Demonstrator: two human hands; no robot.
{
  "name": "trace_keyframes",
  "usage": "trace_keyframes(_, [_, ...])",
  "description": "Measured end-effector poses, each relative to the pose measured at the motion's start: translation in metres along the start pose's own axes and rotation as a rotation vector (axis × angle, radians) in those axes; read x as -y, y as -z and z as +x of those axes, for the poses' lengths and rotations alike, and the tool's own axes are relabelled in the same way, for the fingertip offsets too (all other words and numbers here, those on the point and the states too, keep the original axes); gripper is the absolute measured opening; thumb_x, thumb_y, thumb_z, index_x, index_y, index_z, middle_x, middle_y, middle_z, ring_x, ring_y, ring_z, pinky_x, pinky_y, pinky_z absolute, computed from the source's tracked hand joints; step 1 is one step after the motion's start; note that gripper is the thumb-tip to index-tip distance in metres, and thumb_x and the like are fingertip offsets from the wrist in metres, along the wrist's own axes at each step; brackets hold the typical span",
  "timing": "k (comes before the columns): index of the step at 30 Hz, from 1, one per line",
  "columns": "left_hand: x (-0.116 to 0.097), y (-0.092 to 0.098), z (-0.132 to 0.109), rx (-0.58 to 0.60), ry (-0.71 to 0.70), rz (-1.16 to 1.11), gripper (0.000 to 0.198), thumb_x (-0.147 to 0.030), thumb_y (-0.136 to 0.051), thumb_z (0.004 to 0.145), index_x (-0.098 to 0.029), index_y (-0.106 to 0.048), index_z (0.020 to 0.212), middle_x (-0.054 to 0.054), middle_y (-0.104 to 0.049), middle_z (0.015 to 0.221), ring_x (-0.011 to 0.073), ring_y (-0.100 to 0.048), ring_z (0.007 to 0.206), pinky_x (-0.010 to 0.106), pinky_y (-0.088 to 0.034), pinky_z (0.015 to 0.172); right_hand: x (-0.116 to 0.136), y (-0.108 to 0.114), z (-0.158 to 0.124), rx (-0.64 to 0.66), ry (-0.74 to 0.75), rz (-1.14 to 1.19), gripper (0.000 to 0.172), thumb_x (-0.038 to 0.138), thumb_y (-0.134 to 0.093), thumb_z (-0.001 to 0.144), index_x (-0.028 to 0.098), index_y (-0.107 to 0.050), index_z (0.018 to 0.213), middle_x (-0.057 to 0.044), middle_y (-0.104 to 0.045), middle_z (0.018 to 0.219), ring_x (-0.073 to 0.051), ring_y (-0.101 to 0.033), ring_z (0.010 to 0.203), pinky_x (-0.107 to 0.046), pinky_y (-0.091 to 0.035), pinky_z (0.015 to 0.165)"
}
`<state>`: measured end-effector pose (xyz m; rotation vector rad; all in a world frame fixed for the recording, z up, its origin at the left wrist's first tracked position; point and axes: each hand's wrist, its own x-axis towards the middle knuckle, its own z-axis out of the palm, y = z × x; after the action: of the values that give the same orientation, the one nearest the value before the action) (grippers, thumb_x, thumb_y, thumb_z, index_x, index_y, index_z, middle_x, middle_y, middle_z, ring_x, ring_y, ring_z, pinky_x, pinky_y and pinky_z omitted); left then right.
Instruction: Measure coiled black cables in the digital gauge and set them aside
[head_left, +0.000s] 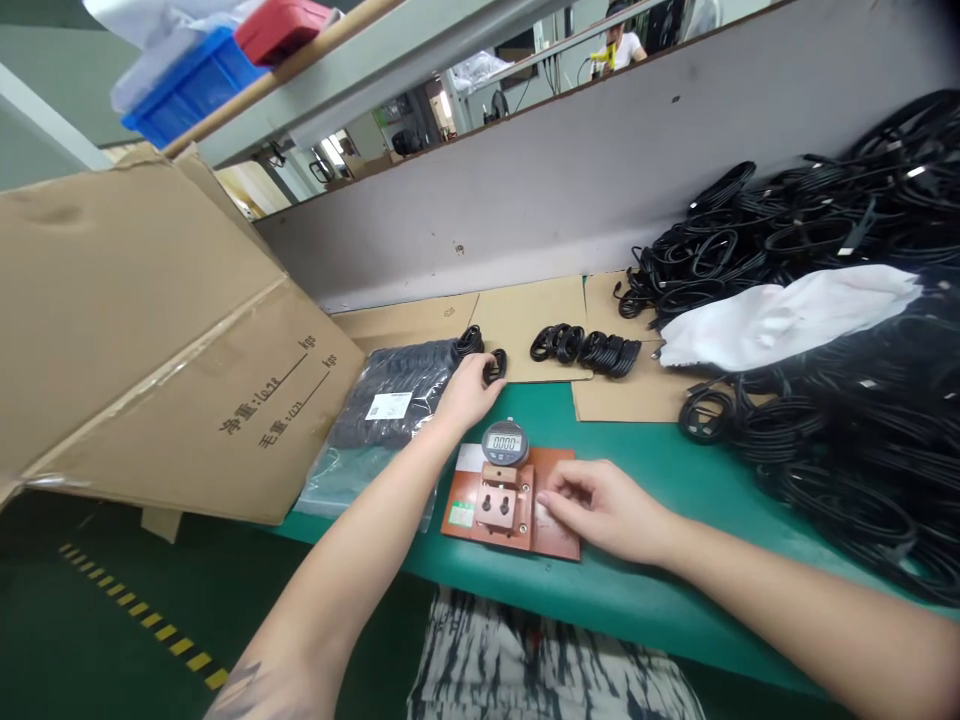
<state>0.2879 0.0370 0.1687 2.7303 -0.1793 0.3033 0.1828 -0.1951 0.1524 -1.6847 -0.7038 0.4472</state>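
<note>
My left hand [466,392] is closed on a small coiled black cable [495,367], just right of a clear plastic bag [390,395] packed with dark coils and bearing a white label. Another coil [469,341] lies at the bag's upper right corner, beyond my fingers. In front of me sits a digital dial gauge [505,443], its display showing zeros, mounted on an orange-brown fixture plate [556,540]. My right hand [611,510] is over the plate's right side, fingers curled and thumb near the index finger, with nothing visible in them.
Bundled cable coils [585,350] lie in a row on cardboard [525,310] at the back. On the right is a big heap of black cables [795,430] with a white cloth-like piece [787,315] on it. An open cardboard box [172,350] stands left. The green table's front edge [600,630] is near me.
</note>
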Motion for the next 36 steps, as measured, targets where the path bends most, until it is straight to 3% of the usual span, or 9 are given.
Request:
trace_keyframes(2, [0.002, 0.001, -0.005, -0.015, 0.011, 0.030, 0.036, -0.028, -0.060, 0.086, -0.013, -0.058, 0.119, 0.013, -0.058, 0.119, 0.0158, -0.063, 0.075, 0.032, -0.050, 0.083, -0.001, 0.000, 0.000, -0.001, -0.002, 0.002, 0.025, 0.035, -0.053, 0.089, 0.016, -0.056, 0.072, 0.001, -0.054, 0.063, -0.012, -0.045, 0.058, -0.023, -0.036, 0.054])
trace_keyframes(9, [0.004, 0.002, -0.008, -0.003, -0.015, 0.104, 0.019, -0.030, -0.057, 0.087, -0.018, -0.068, 0.097, 0.006, -0.063, 0.082, 0.0214, -0.062, 0.080, 0.032, -0.048, 0.077, 0.001, 0.000, 0.000, 0.000, 0.000, -0.006, 0.026, 0.036, -0.053, 0.089, 0.017, -0.055, 0.071, 0.001, -0.054, 0.064, -0.012, -0.047, 0.059, -0.024, -0.037, 0.055])
trace_keyframes(15, [-0.002, 0.022, 0.005, -0.107, -0.056, 0.103, 0.022, -0.029, -0.049, 0.092, -0.018, -0.066, 0.100, 0.007, -0.065, 0.095, 0.0188, -0.061, 0.087, 0.028, -0.046, 0.084, -0.001, 0.000, 0.000, 0.008, -0.004, -0.021, 0.028, 0.038, -0.051, 0.090, 0.016, -0.055, 0.072, 0.000, -0.055, 0.064, -0.012, -0.048, 0.059, -0.024, -0.037, 0.056])
trace_keyframes(20, [0.007, 0.040, 0.029, -0.191, 0.021, 0.140, 0.026, -0.028, -0.044, 0.093, -0.018, -0.063, 0.109, 0.010, -0.063, 0.107, 0.0222, -0.059, 0.099, 0.033, -0.044, 0.092, -0.001, 0.000, 0.000, 0.006, -0.009, -0.016, 0.027, 0.036, -0.052, 0.090, 0.017, -0.054, 0.071, 0.000, -0.055, 0.064, -0.012, -0.048, 0.059, -0.024, -0.037, 0.056])
trace_keyframes(24, [0.018, 0.040, 0.038, -0.136, 0.093, 0.179, 0.020, -0.026, -0.054, 0.087, -0.019, -0.068, 0.099, 0.011, -0.066, 0.099, 0.0256, -0.060, 0.097, 0.038, -0.044, 0.093, 0.001, 0.000, 0.001, 0.006, -0.006, -0.013, 0.026, 0.034, -0.052, 0.089, 0.017, -0.054, 0.070, 0.000, -0.055, 0.064, -0.012, -0.049, 0.058, -0.024, -0.037, 0.055])
trace_keyframes(36, [0.020, 0.040, 0.030, -0.136, 0.146, 0.191, 0.024, -0.025, -0.053, 0.087, -0.019, -0.067, 0.105, 0.011, -0.063, 0.103, 0.0266, -0.060, 0.101, 0.038, -0.045, 0.094, 0.001, 0.000, 0.001, 0.019, -0.006, -0.008, 0.024, 0.033, -0.052, 0.089, 0.016, -0.054, 0.071, 0.001, -0.055, 0.064, -0.012, -0.048, 0.058, -0.023, -0.036, 0.055])
